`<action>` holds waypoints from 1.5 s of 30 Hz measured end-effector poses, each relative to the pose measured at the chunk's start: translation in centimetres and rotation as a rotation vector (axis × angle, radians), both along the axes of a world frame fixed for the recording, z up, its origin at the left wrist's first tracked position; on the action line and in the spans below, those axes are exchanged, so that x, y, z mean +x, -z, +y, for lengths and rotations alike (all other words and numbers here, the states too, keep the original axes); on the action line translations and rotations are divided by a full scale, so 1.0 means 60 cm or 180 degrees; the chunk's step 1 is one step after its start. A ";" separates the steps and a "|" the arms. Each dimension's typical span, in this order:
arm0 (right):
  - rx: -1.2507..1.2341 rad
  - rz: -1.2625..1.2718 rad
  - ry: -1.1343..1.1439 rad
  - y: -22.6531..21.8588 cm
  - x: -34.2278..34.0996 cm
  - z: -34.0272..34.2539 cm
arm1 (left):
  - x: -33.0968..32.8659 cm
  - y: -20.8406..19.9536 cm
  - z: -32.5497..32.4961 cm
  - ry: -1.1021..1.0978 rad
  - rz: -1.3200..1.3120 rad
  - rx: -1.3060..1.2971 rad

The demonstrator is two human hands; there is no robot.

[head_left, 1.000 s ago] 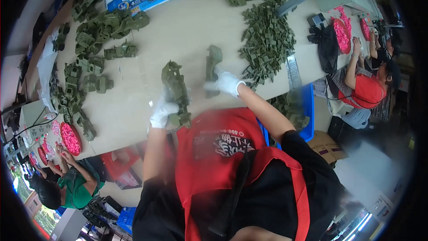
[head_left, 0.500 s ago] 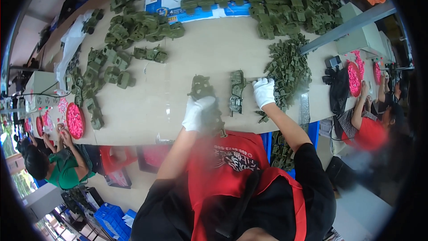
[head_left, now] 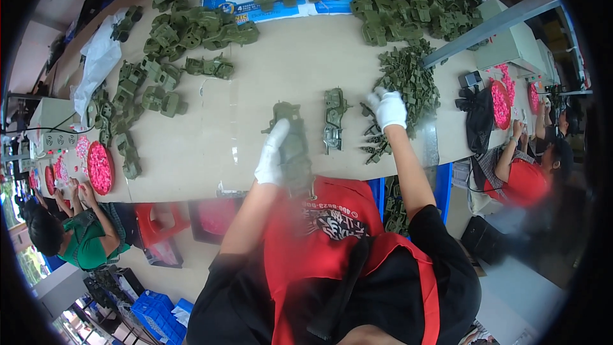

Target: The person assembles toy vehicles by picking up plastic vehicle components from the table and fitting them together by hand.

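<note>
My gloved left hand [head_left: 271,156] is closed along the left side of an olive-green toy vehicle body [head_left: 292,144], which is partly hazy and reaches over the table's front edge. Right of it, a second toy vehicle part, a chassis [head_left: 334,121], lies alone on the table, dark at its near end. My gloved right hand [head_left: 390,110] hovers at the left border of a heap of small green parts [head_left: 415,83]. Its fingers are slightly apart, and nothing shows between them. A few loose small parts [head_left: 375,147] lie just below that hand.
Green vehicle bodies are piled along the far side [head_left: 408,6] and at the left [head_left: 163,73]. A grey metal bar [head_left: 491,25] slants across the right. People sit at both sides near red trays of pink pieces [head_left: 100,167]. A blue printed cardboard sheet [head_left: 294,9] lies at the back.
My right hand has moved up and slightly right toward the small-parts heap, its fingers loosening. The left hand has shifted to the vehicle body's left side, uncovering more of it.
</note>
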State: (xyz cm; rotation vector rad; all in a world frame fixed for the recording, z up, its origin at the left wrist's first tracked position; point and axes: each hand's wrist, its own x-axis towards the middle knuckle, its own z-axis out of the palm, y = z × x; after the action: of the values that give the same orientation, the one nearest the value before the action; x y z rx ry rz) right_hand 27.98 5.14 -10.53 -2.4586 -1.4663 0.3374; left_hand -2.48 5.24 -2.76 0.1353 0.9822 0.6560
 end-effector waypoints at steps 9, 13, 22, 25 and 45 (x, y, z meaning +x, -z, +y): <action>0.0247 0.3932 0.0329 -0.238 -0.164 -0.041 | 0.039 0.038 -0.016 -0.0404 -0.0205 0.1013; 0.0128 0.4004 0.0404 -0.217 -0.208 -0.034 | 0.049 0.004 -0.036 -0.0299 0.0628 0.1750; 0.0760 0.2850 -0.0326 -0.212 -0.217 -0.061 | 0.046 -0.037 -0.046 -0.0260 0.0597 0.1616; 0.0825 0.1981 -0.0919 -0.214 -0.197 -0.051 | 0.045 -0.030 -0.043 -0.0181 0.0604 0.1584; 0.0923 0.1456 -0.0091 -0.193 -0.269 -0.061 | 0.071 -0.029 -0.063 -0.0174 0.1075 0.2244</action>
State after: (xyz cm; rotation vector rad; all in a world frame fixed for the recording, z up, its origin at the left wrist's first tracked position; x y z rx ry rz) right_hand 11.85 1.49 1.02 -1.9689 -1.2524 0.6001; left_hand 1.76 1.48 -1.00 0.8646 1.0400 1.0324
